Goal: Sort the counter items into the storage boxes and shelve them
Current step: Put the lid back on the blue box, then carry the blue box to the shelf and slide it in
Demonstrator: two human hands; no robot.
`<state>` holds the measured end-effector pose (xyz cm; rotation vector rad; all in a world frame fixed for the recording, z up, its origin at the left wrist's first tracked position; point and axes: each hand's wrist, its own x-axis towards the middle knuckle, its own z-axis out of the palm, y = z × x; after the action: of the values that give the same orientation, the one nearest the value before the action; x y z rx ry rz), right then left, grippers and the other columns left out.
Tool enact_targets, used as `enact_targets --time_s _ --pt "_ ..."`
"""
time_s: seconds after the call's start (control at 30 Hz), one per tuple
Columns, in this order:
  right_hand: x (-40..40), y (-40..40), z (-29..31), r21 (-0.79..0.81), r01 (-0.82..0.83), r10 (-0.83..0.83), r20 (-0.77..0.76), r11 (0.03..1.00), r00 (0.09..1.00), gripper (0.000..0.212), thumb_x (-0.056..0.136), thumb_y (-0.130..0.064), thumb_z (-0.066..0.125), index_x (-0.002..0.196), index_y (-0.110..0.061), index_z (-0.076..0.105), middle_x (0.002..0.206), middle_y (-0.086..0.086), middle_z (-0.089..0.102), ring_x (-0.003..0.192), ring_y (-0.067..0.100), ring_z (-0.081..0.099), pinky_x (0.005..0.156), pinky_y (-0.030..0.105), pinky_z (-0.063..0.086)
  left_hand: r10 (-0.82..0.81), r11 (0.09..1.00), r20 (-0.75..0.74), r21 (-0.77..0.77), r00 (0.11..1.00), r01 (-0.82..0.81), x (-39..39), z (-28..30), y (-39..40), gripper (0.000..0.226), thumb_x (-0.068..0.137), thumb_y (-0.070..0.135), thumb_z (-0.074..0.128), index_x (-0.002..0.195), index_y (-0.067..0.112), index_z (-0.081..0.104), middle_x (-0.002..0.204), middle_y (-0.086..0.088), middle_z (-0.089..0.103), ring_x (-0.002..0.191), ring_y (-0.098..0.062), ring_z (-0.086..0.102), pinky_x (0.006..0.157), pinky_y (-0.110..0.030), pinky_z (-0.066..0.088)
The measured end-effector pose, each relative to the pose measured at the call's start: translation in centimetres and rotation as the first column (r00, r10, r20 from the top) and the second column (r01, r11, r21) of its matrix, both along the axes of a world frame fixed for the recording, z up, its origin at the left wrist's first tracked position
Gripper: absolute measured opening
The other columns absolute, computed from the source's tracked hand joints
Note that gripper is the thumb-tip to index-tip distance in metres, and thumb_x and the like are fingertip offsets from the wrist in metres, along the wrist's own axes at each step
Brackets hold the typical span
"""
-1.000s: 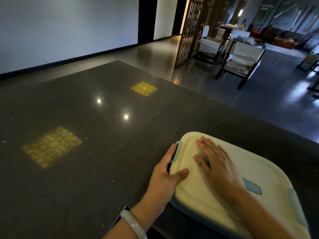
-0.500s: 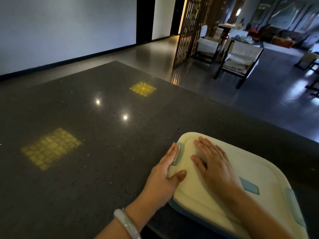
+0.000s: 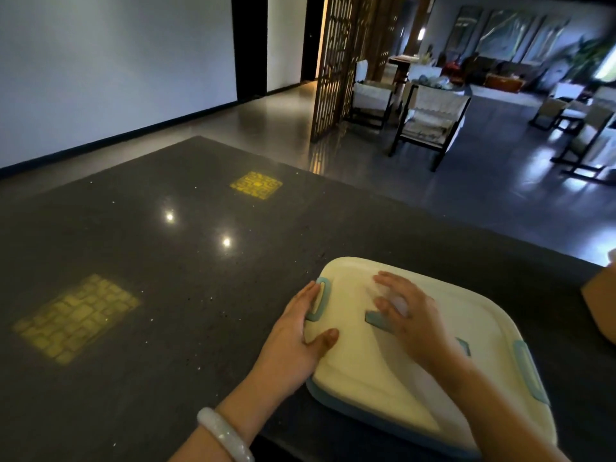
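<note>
Storage box sits lidded on the bench; left hand grips its left latch, right hand lies flat, open. Press evenly while snapping.

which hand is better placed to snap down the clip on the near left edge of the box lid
Left. The left hand already wraps the lid's edge at that blue clip, thumb on the lid. The right hand lies flat mid-lid, away from it.
</note>
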<state>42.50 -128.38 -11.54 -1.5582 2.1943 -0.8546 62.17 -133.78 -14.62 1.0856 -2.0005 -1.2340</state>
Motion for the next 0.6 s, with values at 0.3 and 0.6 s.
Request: enact_targets --time_s 0.3,0.6 --pt "-7.7 10.3 1.1 0.221 0.489 -0.438 -0.243 0.844 0.866 0.054 0.094 -0.041 0.049 0.142 -0.021 0.034 0.144 0.007 0.038 0.133 0.029 0.034 0.106 0.05 0.035 0.074 0.961 0.276 0.238 0.958 -0.142 -2.0 2.2 -3.1 0.061 0.095 0.058 0.036 0.14 0.018 0.042 0.141 -0.009 0.049 0.126 -0.025 0.047 0.107 -0.043 0.036" --pt "-8.4 11.0 0.0 0.397 0.592 -0.692 0.18 0.701 0.699 0.047 0.091 -0.059 0.043 0.1 -0.015 0.054 0.084 0.002 0.059 0.074 0.015 0.057 0.058 0.029 0.041 0.078 0.98 0.363 0.144 0.929 -0.138 -3.5 2.4 -3.3 0.051 0.094 0.061 0.03 0.081 0.018 0.054 0.078 -0.006 0.06 0.071 -0.02 0.057 0.062 -0.034 0.038"
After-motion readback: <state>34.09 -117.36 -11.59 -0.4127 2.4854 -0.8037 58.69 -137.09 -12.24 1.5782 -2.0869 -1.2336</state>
